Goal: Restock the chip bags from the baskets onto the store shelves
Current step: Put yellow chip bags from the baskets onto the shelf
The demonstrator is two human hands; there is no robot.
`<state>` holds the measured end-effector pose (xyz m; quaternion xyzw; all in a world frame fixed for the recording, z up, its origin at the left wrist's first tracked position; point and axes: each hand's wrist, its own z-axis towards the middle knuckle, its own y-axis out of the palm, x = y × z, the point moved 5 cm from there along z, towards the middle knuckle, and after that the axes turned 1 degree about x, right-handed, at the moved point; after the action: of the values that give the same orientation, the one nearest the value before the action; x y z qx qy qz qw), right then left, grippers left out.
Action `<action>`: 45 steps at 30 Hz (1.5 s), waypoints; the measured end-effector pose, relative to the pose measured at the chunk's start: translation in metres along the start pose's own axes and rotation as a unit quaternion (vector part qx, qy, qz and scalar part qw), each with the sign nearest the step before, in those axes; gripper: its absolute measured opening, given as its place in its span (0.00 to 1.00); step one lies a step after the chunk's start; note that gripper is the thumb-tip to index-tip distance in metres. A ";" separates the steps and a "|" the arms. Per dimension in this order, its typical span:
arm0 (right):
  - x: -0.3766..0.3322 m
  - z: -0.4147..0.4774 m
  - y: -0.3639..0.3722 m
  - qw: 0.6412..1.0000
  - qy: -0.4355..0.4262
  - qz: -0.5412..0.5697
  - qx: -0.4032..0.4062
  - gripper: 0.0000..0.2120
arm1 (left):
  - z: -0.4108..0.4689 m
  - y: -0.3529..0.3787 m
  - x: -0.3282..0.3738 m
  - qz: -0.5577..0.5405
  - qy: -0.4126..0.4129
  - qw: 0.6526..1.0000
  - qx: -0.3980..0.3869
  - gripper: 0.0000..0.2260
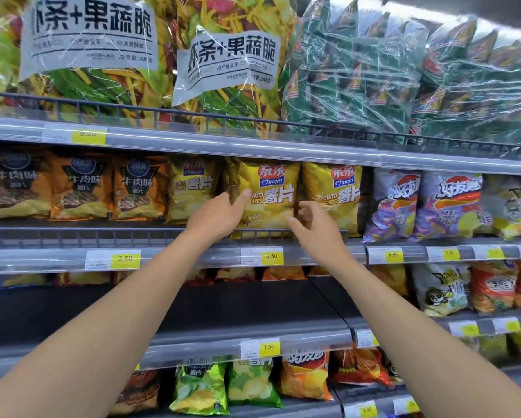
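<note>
A yellow potato chip bag (271,203) stands upright on the middle shelf (162,257), behind the low wire rail. My left hand (220,217) grips its left edge, with the thumb on the front and the fingers hidden behind the bag. My right hand (312,226) is at the bag's lower right corner. Its fingers are loosely curled and apart, and the thumb rests against the front. Matching yellow bags stand on either side, one on the left (190,191) and one on the right (333,197). No basket is in view.
Orange beef-flavour bags (78,188) fill the shelf to the left, purple bags (422,203) the right. Large wrapped snack packs (232,61) sit on the top shelf. The shelf below (223,300) is dark with bags far back. Green and orange bags (253,381) line the lowest shelf.
</note>
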<state>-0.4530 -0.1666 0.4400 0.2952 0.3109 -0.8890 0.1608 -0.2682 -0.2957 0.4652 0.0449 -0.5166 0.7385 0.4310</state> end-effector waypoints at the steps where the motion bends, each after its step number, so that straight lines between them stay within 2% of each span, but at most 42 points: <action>1: 0.005 -0.008 -0.004 1.000 -0.010 -0.005 0.001 0.26 | -0.013 0.002 0.000 0.025 0.002 1.000 0.013 0.41; 7: 0.065 -0.068 -0.034 0.997 -0.012 -0.060 -0.048 0.27 | -0.084 0.036 0.013 0.174 0.073 0.973 0.129 0.35; 12: 0.127 -0.126 -0.081 0.988 0.005 -0.144 -0.056 0.29 | -0.149 0.093 0.044 0.201 0.132 0.961 0.137 0.33; 19: 0.229 -0.223 -0.163 0.954 0.078 -0.270 -0.103 0.39 | -0.233 0.220 0.107 0.220 0.172 0.960 0.005 0.34; 26: 0.328 -0.319 -0.254 0.918 0.196 -0.320 -0.124 0.39 | -0.307 0.343 0.184 0.183 0.239 0.947 -0.108 0.34; 36: 0.450 -0.410 -0.350 0.863 0.330 -0.367 -0.105 0.36 | -0.357 0.517 0.254 0.133 0.308 0.907 -0.255 0.38; 45: 0.558 -0.453 -0.388 0.805 0.438 -0.379 -0.131 0.37 | -0.373 0.661 0.298 0.118 0.345 0.856 -0.366 0.35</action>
<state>-0.8746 0.3626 -0.0177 0.4880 0.5491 -0.6063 -0.3046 -0.7642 0.1163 -0.0338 -0.4349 -0.5691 0.5097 0.4767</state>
